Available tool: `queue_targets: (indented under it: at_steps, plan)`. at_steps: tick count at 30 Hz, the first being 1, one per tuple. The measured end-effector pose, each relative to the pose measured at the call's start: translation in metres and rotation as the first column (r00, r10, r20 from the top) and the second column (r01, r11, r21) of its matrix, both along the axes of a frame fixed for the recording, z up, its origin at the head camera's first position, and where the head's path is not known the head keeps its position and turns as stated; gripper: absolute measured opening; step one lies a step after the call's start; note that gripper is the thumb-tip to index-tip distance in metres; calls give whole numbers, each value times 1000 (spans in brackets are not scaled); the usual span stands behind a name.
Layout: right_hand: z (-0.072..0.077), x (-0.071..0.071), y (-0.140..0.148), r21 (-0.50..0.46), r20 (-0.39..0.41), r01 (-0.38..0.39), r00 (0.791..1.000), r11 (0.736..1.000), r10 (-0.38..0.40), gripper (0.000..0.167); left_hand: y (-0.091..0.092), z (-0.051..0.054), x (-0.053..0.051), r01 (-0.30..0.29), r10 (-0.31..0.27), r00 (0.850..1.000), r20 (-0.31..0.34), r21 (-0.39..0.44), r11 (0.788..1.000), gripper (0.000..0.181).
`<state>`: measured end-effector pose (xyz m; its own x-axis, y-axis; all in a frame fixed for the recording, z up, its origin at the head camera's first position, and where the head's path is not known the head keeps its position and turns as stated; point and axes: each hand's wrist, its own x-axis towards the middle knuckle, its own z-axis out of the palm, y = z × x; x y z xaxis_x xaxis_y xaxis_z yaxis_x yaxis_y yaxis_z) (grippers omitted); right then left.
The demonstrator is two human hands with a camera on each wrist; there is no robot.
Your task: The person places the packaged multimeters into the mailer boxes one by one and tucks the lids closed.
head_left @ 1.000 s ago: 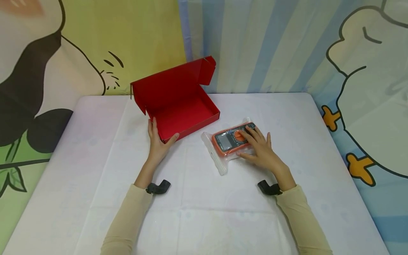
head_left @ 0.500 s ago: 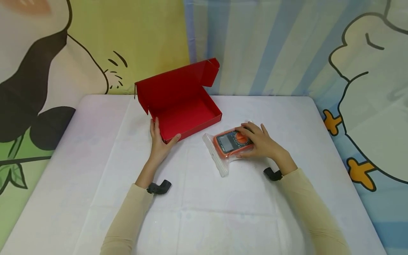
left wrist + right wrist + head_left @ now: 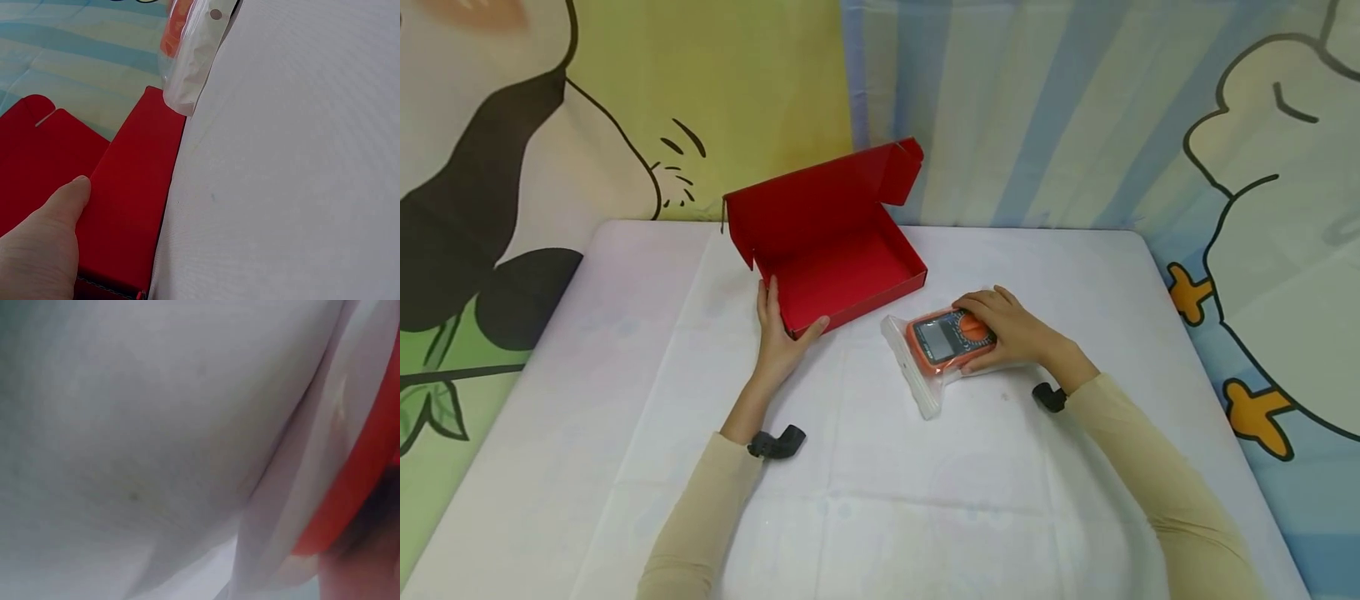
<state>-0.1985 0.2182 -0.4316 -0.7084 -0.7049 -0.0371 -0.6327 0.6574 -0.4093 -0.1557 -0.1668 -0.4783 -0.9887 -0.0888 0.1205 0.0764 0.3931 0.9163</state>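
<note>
Red box (image 3: 842, 271) open, bagged multimeter (image 3: 952, 337) gripped but outside it

Box sits approx 11 o'clk from the person, lid (image 3: 816, 196) standing up at its 12 side, red floor showing. Meter is approx 1 o'clk, on or just above the white table (image 3: 880, 467) (can't tell if any lift yet), just off the box's 4 o'clk side. Screen end points to 9ish, clear bag's (image 3: 912, 371) zip strip at its 8.

R hand (image 3: 1011, 329) clamped on meter from the 3 o'clk end: fingers curled over the far edge, thumb at the near one. L hand (image 3: 781, 346) braces the box's 7 o'clk corner, thumb & fingers spread apart, thumb on the front wall, fingers along the L side.

Progress, my read: early to mid. Done: box open & steadied, meter in grip. Undone: meter not in box, bag on, lid not shut
</note>
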Motion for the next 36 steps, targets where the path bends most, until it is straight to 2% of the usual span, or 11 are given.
queue_targets:
  at_steps: [6,16,28,36]
  plan:
    - [-6,1,2,-23,4,-6,1000,1000,6,109,1,0,1,3,-3,1000,-2,2,1000,104]
    - [-9,-2,-6,-46,30,33,999,998,-32,103,0,1,0,5,-5,1000,-4,3,1000,103]
    - [-9,-4,-6,-74,31,-12,999,997,14,103,-2,0,-1,4,-4,1000,-13,12,1000,105]
    - [-9,-1,-4,-91,68,22,998,996,-16,100,-2,-3,-2,6,-6,1000,4,10,1000,105]
